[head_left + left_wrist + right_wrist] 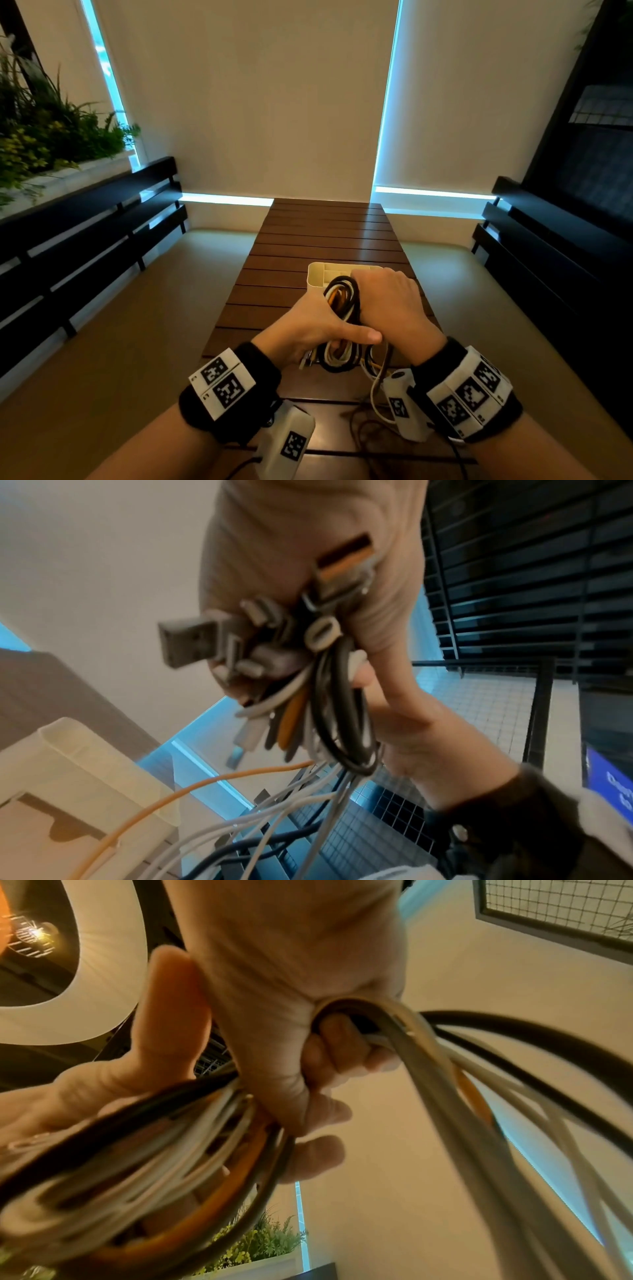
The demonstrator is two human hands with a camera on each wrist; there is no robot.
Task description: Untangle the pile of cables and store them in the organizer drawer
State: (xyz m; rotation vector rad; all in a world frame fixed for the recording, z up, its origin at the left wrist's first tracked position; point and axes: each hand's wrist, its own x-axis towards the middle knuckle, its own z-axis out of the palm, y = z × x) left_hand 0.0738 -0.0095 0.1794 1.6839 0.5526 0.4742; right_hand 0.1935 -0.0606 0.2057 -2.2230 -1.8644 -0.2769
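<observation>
A looped bundle of black, white and orange cables (342, 301) is held above the wooden table (318, 240), just in front of the cream organizer drawer (317, 274). My left hand (318, 329) grips the bundle's near end, thumb laid across it; several USB plugs (192, 642) stick out of its fist. My right hand (387, 298) grips the far loops (394, 1031), its fingers curled round them. Loose cable tails (376, 387) hang down to the table between my wrists. In the left wrist view the drawer (85, 772) lies at lower left.
Dark slatted benches (85, 233) (548, 233) run along both sides of the table. A planter with green plants (51, 137) stands at the far left. Pale roller blinds (257, 102) hang behind the table's far end.
</observation>
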